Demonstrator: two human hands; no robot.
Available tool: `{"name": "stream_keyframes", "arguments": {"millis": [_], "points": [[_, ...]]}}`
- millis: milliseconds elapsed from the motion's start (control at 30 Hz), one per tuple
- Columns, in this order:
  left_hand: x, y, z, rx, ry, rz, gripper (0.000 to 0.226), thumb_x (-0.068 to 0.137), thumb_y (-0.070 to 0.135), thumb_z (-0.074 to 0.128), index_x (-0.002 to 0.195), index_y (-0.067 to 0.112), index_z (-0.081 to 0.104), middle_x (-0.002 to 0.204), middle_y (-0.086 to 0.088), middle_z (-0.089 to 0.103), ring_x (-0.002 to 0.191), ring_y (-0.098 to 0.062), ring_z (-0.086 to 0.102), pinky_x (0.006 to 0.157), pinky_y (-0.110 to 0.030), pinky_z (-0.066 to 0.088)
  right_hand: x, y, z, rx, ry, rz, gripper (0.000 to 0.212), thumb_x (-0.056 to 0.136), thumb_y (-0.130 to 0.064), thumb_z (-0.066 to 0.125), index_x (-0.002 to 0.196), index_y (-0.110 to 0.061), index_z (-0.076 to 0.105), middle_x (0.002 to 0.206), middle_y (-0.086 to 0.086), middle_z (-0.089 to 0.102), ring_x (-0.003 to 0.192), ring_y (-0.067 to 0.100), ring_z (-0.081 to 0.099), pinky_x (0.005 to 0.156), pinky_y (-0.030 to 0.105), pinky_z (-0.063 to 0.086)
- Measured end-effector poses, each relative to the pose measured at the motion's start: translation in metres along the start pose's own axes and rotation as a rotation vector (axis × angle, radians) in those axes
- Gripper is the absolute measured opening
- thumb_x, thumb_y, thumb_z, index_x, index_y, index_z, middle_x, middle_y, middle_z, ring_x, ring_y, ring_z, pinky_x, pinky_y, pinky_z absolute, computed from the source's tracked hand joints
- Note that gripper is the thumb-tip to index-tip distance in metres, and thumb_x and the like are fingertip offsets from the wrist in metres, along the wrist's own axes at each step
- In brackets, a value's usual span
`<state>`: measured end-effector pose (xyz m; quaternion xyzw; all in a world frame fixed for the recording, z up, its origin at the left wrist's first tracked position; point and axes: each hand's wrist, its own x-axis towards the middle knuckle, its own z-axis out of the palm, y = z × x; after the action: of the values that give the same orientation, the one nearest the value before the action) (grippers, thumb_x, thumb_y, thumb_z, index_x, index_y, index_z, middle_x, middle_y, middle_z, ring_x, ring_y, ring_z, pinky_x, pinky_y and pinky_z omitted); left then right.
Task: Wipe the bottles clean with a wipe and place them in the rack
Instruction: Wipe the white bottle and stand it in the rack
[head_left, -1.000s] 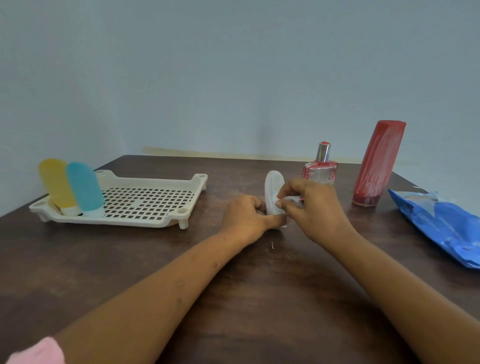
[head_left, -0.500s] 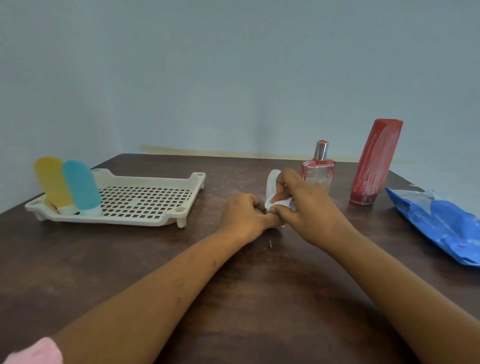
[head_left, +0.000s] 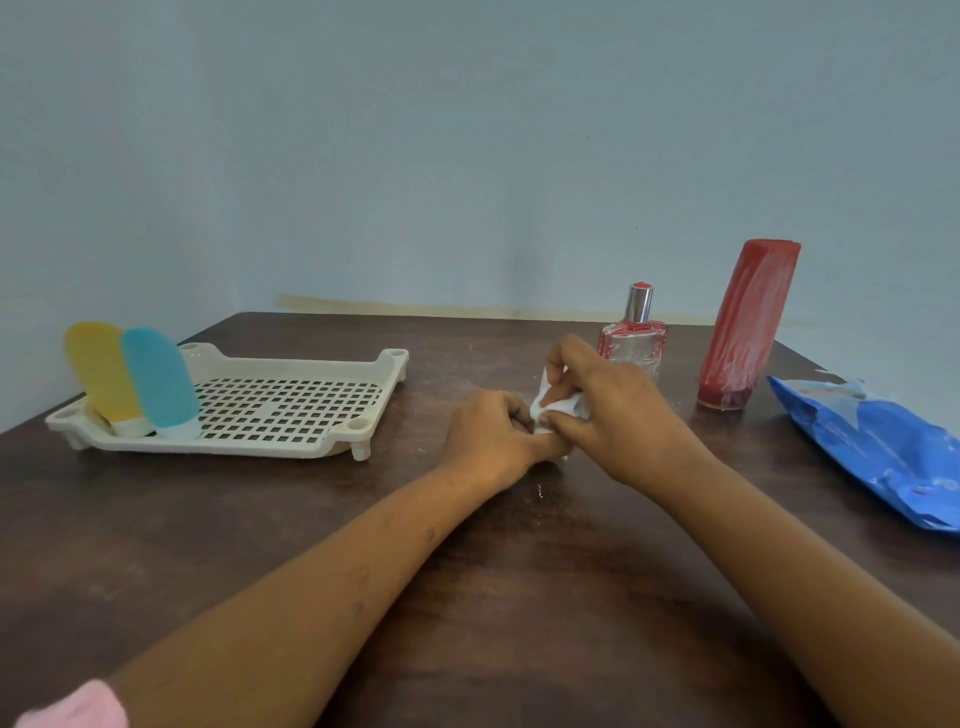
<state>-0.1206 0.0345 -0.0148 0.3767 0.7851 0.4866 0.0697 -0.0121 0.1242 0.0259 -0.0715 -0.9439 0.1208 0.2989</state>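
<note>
Your left hand (head_left: 493, 431) has its grip curled low around the white bottle (head_left: 543, 385), near the middle of the surface (head_left: 208, 525). Your right hand (head_left: 618, 410) pinches the wipe (head_left: 569, 404) between thumb and fingers against the bottle's side. Both hands hide most of the bottle, so you cannot tell how much of it is clean. To wipe it well, hold the base firm in the left grip so the bottle cannot tip or skid. Draw the wipe from top to bottom in one direction, since scrubbing back and forth would likely just spread the dirt. Turn the bottle a little after each stroke so every side meets the cloth. Do not forget the patch under your own left grip: shift that grip upward and clean the base last. Fold the wipe to a fresh face if it looks soiled. Once done, carry the bottle to the rack (head_left: 387, 364), where the yellow bottle (head_left: 101, 374) and the teal bottle (head_left: 158, 379) lean at the left end. Set it just beside the teal one on the open grid. Mind your right forearm: the perfume bottle (head_left: 631, 340) and the streaked red bottle (head_left: 748, 322) stand just beyond that hand and would likely tip easily. The pack of wipes (head_left: 883, 447) lies at your right if you need a new one.
</note>
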Motion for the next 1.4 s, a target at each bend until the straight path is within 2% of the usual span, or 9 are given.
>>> {"name": "stream_keyframes", "arguments": {"millis": [133, 333, 567, 733, 900, 1067, 1200, 1300, 1400], "points": [[0.0, 0.0, 0.001, -0.001, 0.009, -0.002, 0.026, 0.068, 0.034, 0.084, 0.069, 0.016, 0.065, 0.061, 0.006, 0.06, 0.055, -0.007, 0.051, 0.055, -0.025, 0.04, 0.002, -0.001, 0.002, 0.009, 0.06, -0.008, 0.031, 0.082, -0.013, 0.067, 0.099, -0.022, 0.042, 0.096, 0.001, 0.065, 0.088, 0.018, 0.059, 0.075, 0.031, 0.049], [-0.004, 0.002, -0.002, 0.026, -0.012, 0.039, 0.027, 0.07, 0.032, 0.083, 0.076, 0.013, 0.065, 0.063, 0.006, 0.058, 0.058, -0.007, 0.051, 0.054, -0.024, 0.037, 0.0, 0.002, 0.002, -0.035, -0.089, -0.094, 0.026, 0.085, -0.019, 0.063, 0.103, -0.022, 0.044, 0.097, 0.002, 0.06, 0.089, 0.018, 0.054, 0.074, 0.033, 0.045], [-0.002, 0.003, 0.0, 0.037, 0.0, 0.034, 0.025, 0.069, 0.033, 0.084, 0.072, 0.017, 0.065, 0.066, 0.004, 0.062, 0.059, -0.008, 0.054, 0.058, -0.027, 0.044, 0.002, 0.002, 0.001, -0.158, -0.008, -0.129, 0.022, 0.089, -0.006, 0.052, 0.107, -0.018, 0.045, 0.092, -0.004, 0.047, 0.078, 0.007, 0.039, 0.059, 0.012, 0.036], [-0.004, 0.005, -0.002, 0.043, -0.011, 0.047, 0.026, 0.07, 0.032, 0.084, 0.068, 0.021, 0.06, 0.062, 0.008, 0.058, 0.058, -0.005, 0.052, 0.053, -0.02, 0.037, 0.001, 0.006, 0.005, -0.174, -0.125, -0.173, 0.027, 0.086, -0.009, 0.055, 0.104, -0.025, 0.041, 0.094, 0.006, 0.051, 0.078, 0.021, 0.053, 0.067, 0.034, 0.048], [-0.003, 0.006, -0.002, 0.051, -0.019, 0.026, 0.027, 0.069, 0.037, 0.084, 0.076, 0.017, 0.068, 0.069, 0.002, 0.066, 0.061, -0.008, 0.055, 0.057, -0.024, 0.042, 0.001, 0.007, -0.002, -0.224, -0.041, -0.128, 0.033, 0.084, 0.001, 0.054, 0.106, -0.021, 0.042, 0.1, 0.005, 0.052, 0.088, 0.015, 0.044, 0.067, 0.025, 0.042], [-0.004, 0.006, -0.003, 0.054, -0.003, 0.042, 0.027, 0.069, 0.032, 0.085, 0.074, 0.013, 0.066, 0.069, 0.001, 0.064, 0.061, -0.009, 0.055, 0.057, -0.024, 0.042, -0.003, 0.003, 0.001, -0.247, -0.153, -0.19, 0.029, 0.086, -0.001, 0.052, 0.107, -0.021, 0.045, 0.096, 0.006, 0.052, 0.085, 0.014, 0.044, 0.071, 0.031, 0.046], [-0.005, 0.009, -0.003, 0.09, 0.005, 0.051, 0.027, 0.07, 0.031, 0.084, 0.074, 0.015, 0.063, 0.069, 0.0, 0.063, 0.064, -0.011, 0.056, 0.059, -0.027, 0.043, -0.002, -0.004, -0.002, -0.378, -0.122, -0.251, 0.042, 0.074, 0.013, 0.052, 0.106, -0.013, 0.047, 0.088, 0.005, 0.054, 0.08, 0.011, 0.029, 0.06, 0.027, 0.043], [-0.005, 0.012, -0.006, 0.189, -0.007, 0.092, 0.023, 0.076, 0.03, 0.08, 0.074, 0.016, 0.061, 0.072, -0.001, 0.062, 0.069, -0.015, 0.059, 0.061, -0.028, 0.046, -0.005, -0.013, 0.002, -0.494, -0.151, -0.346, 0.041, 0.075, 0.012, 0.048, 0.108, -0.012, 0.045, 0.082, 0.004, 0.054, 0.081, 0.015, 0.037, 0.062, 0.028, 0.043], [-0.005, 0.011, -0.005, 0.192, -0.006, 0.091, 0.028, 0.074, 0.031, 0.08, 0.068, 0.021, 0.055, 0.067, 0.003, 0.058, 0.066, -0.013, 0.055, 0.059, -0.028, 0.043, -0.003, -0.01, 0.002, -0.556, -0.161, -0.361, 0.042, 0.081, 0.008, 0.041, 0.116, -0.014, 0.04, 0.098, 0.001, 0.055, 0.097, 0.019, 0.041, 0.069, 0.027, 0.036]]}}
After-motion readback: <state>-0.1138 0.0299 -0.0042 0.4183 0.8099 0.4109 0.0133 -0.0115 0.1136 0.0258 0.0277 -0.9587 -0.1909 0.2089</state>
